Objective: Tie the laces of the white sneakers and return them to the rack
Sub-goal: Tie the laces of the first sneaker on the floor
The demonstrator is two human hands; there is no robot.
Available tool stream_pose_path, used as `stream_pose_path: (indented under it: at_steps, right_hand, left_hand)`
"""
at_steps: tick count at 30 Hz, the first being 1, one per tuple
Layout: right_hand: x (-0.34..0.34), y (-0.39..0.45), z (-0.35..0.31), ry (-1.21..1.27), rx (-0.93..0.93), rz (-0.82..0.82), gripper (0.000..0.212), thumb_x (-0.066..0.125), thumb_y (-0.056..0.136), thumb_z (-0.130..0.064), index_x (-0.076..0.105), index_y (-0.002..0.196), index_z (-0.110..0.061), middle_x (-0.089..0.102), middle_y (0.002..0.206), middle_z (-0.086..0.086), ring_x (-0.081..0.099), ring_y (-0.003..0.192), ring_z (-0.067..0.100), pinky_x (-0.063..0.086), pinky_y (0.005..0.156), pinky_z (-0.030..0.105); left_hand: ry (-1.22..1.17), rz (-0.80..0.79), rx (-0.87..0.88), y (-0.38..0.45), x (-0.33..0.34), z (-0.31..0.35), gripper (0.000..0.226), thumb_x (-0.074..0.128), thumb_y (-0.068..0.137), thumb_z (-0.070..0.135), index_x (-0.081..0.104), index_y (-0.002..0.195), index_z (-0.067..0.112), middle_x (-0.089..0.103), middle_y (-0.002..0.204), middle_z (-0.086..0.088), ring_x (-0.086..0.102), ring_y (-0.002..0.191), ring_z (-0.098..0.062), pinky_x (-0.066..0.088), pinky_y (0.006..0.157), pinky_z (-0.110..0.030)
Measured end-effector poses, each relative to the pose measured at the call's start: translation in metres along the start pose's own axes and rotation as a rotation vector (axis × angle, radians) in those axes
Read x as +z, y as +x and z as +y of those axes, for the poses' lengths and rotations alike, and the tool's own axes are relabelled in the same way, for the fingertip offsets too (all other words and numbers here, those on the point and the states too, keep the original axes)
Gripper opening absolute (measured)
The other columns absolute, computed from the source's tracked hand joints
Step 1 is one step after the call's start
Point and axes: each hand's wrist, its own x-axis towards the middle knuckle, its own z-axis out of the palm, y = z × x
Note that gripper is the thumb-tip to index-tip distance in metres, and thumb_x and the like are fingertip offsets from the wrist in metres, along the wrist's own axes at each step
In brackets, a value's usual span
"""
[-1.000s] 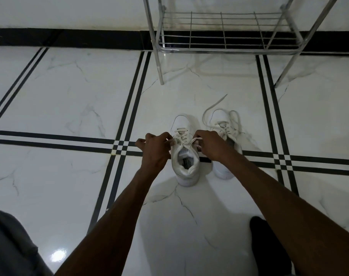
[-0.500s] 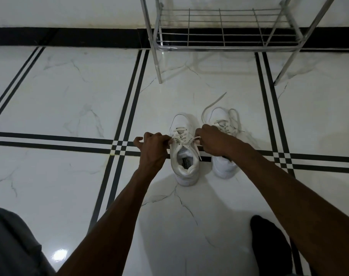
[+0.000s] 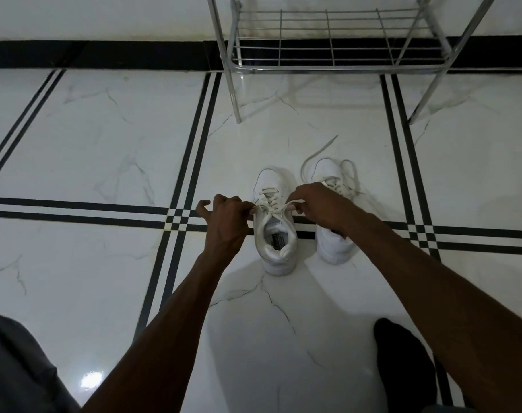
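Two white sneakers stand side by side on the marble floor, toes pointing away from me. The left sneaker (image 3: 275, 245) has its laces pulled out sideways over the tongue. My left hand (image 3: 225, 220) pinches one lace end at the shoe's left side. My right hand (image 3: 314, 205) pinches the other end at its right side and covers part of the right sneaker (image 3: 332, 247). That shoe's laces (image 3: 316, 153) lie loose across the floor. The metal shoe rack (image 3: 331, 52) stands beyond the shoes against the wall, its lowest wire shelf bare.
White marble floor (image 3: 104, 144) with black double stripes spreads all around. A black baseboard (image 3: 104, 55) runs along the wall. My dark sock-covered foot (image 3: 402, 362) sits at the lower right, and grey clothing (image 3: 18, 368) at the lower left.
Both hands have stayed on the left sneaker's laces, pulling them a little tighter and further apart. The view has shifted slightly down and closer.
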Motion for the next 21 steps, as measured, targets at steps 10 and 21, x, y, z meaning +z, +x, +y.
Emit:
stream_pose_path:
  at_steps: [10,21]
  right_hand:
    - [0.015,0.004,-0.001,-0.062,0.323,0.086,0.030,0.057,0.091,-0.013,0.061,0.065,0.002,0.070,0.081,0.021,0.060,0.070,0.028,0.040,0.059,0.033]
    - [0.037,-0.004,-0.007,-0.022,0.389,0.128,0.023,0.053,0.091,-0.006,0.059,0.068,-0.007,0.071,0.082,0.016,0.056,0.068,0.022,0.030,0.053,0.028]
  left_hand:
    - [0.027,0.031,-0.020,-0.003,0.003,-0.003,0.025,0.058,0.089,0.008,0.076,0.087,0.025,0.071,0.076,0.006,0.056,0.106,-0.024,0.022,0.107,-0.057]
    - [-0.540,-0.032,-0.236,-0.011,0.006,0.004,0.024,0.056,0.091,0.005,0.080,0.092,0.010,0.079,0.087,-0.009,0.072,0.078,-0.024,0.059,0.075,-0.037]
